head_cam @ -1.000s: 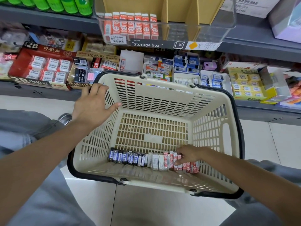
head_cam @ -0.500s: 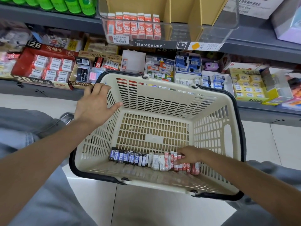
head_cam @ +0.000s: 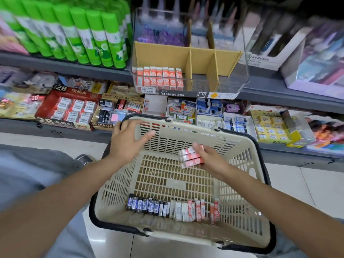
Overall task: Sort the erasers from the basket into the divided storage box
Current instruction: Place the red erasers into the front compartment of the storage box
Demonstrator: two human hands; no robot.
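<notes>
We steady the basket rim with our flat, open left hand while our right hand grips what look like three red erasers — stacked, probably bound for the storage box on the shelf edge above.

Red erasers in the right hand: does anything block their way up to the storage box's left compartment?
Nothing visible does. The right hand holds the red erasers above the basket, and the storage box is open-topped, its left compartment part filled.
</notes>
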